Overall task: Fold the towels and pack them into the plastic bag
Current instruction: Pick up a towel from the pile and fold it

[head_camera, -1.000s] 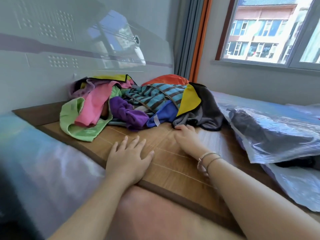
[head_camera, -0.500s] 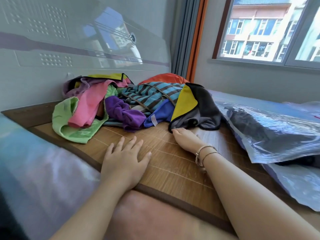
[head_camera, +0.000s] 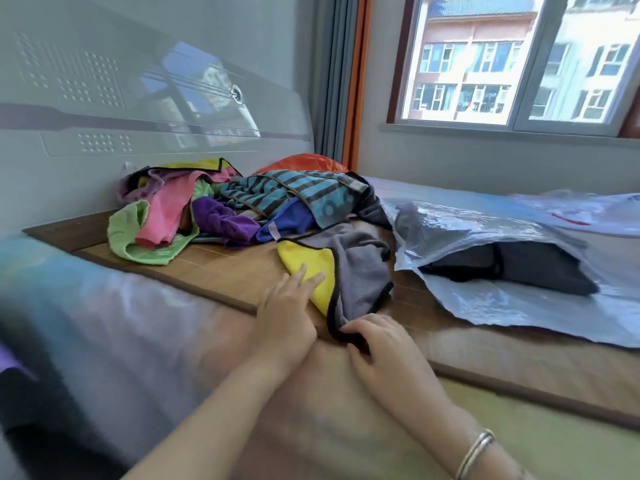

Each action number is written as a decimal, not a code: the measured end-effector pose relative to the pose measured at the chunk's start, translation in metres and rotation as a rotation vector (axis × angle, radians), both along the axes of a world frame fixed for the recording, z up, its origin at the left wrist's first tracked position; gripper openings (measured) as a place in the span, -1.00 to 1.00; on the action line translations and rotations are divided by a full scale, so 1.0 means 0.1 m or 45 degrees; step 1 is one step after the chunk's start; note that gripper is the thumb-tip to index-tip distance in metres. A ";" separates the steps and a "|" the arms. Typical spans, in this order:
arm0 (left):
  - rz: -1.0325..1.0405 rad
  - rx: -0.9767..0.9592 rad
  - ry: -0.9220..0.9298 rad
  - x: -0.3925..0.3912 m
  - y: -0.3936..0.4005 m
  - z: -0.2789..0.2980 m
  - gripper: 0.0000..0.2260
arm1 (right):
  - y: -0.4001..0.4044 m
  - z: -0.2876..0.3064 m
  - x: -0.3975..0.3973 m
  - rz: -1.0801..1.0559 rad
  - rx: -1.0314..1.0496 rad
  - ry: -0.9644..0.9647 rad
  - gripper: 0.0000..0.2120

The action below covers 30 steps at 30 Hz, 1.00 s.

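A grey and yellow towel (head_camera: 360, 268) with a black hem lies stretched from the pile toward me on the bamboo mat (head_camera: 221, 271). My right hand (head_camera: 377, 344) grips its near black edge. My left hand (head_camera: 287, 306) lies flat with straight fingers on the yellow part. Behind it sits a heap of towels (head_camera: 242, 202): green, pink, purple, blue, striped teal, orange. To the right lies a clear plastic bag (head_camera: 485, 230) with dark folded towels (head_camera: 512, 268) inside.
A glossy grey headboard (head_camera: 138, 98) rises behind the pile. A window (head_camera: 519, 57) and curtain (head_camera: 339, 74) stand at the back right. More plastic sheeting (head_camera: 588, 209) covers the bed beyond the bag. A blurred pale cover (head_camera: 86, 306) lies at left.
My right hand has pulled the grey and yellow towel out of the pile toward me. My left hand moved right onto its yellow part. The view shifted left.
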<state>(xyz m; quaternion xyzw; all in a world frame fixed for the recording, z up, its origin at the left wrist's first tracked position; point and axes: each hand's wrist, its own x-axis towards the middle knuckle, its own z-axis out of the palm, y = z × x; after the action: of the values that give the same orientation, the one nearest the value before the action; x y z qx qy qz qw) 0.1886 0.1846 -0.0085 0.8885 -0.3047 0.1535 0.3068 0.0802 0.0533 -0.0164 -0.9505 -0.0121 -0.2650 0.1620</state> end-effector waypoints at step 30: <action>-0.302 -0.865 0.378 -1.16 0.09 0.42 -0.91 | -0.23 0.31 -0.70 0.113 0.740 -0.337 -0.80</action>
<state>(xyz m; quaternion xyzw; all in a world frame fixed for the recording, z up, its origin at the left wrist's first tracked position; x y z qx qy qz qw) 0.0725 0.1938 0.0336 0.7075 -0.2894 0.0788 0.6399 0.0103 0.0307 0.0143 -0.8202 0.0016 -0.3714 0.4350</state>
